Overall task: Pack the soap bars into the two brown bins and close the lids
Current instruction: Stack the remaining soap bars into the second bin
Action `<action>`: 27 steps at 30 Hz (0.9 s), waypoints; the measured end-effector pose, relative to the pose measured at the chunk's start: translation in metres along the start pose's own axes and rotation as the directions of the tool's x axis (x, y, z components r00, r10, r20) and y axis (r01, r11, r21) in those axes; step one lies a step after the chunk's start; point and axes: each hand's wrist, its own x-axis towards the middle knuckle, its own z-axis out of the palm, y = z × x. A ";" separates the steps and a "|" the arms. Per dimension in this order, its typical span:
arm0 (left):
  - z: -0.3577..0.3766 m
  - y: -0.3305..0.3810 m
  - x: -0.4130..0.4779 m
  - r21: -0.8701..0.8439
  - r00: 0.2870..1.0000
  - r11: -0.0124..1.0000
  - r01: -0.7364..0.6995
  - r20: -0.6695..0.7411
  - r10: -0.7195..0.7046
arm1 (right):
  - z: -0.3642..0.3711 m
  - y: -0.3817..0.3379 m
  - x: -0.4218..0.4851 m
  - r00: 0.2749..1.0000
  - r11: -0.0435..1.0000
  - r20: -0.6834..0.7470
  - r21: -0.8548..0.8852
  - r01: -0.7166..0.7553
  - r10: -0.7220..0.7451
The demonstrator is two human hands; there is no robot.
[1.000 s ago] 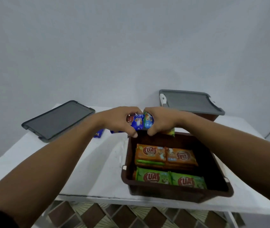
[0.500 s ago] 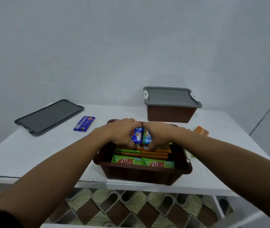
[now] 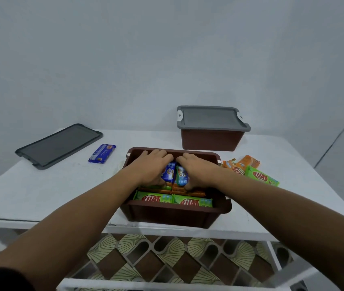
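Note:
An open brown bin (image 3: 173, 215) stands near the front edge of the white table (image 3: 41, 190). Inside it lie green soap bars (image 3: 156, 199) at the front and orange soap bars (image 3: 187, 191) behind them. Both my hands reach into the bin side by side. My left hand (image 3: 152, 166) grips a blue soap bar (image 3: 170, 172), and my right hand (image 3: 198, 171) grips a second blue soap bar (image 3: 181, 175) next to it. The two bars are low in the bin, over the orange ones. A second brown bin (image 3: 211, 139) at the back carries its grey lid (image 3: 211, 117), closed.
A loose grey lid (image 3: 59, 144) lies flat at the table's left back. One blue soap bar (image 3: 102, 153) lies between that lid and the open bin. Orange bars (image 3: 241, 163) and a green bar (image 3: 261, 177) lie on the table right of the bin.
Both hands have come down with the two blue bars from above the bin's far rim into the bin. The view has pulled back, showing more of the table.

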 end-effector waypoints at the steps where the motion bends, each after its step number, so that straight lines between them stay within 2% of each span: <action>1: 0.001 0.000 0.000 0.027 1.000 1.000 -0.003 0.002 0.003 | 0.000 0.000 -0.001 1.000 1.000 0.002 0.001 0.004 -0.004; 4: 0.002 0.000 -0.002 0.067 1.000 0.998 -0.006 -0.006 0.007 | -0.002 0.000 -0.003 1.000 1.000 -0.011 -0.004 0.019 -0.019; 7: 0.000 -0.003 -0.003 0.014 1.000 1.000 0.010 -0.009 -0.010 | -0.009 0.002 -0.005 0.999 0.999 -0.001 -0.040 0.037 -0.037; 12: -0.005 -0.010 -0.007 -0.077 0.992 0.996 0.041 0.119 -0.032 | -0.016 0.009 -0.001 0.996 0.997 0.092 -0.077 0.011 -0.004; 17: -0.008 -0.007 -0.006 -0.019 0.992 0.997 0.071 0.104 -0.068 | -0.010 0.004 0.004 0.999 0.993 -0.013 -0.109 0.049 -0.051; 25: -0.010 -0.008 -0.008 -0.034 0.978 0.991 0.126 0.173 -0.118 | -0.012 0.007 0.002 0.999 0.999 0.034 -0.051 0.002 0.000; 27: -0.012 -0.009 -0.009 -0.086 0.979 0.989 0.121 0.178 -0.104 | -0.016 0.005 0.002 0.999 0.999 0.052 -0.033 0.009 -0.008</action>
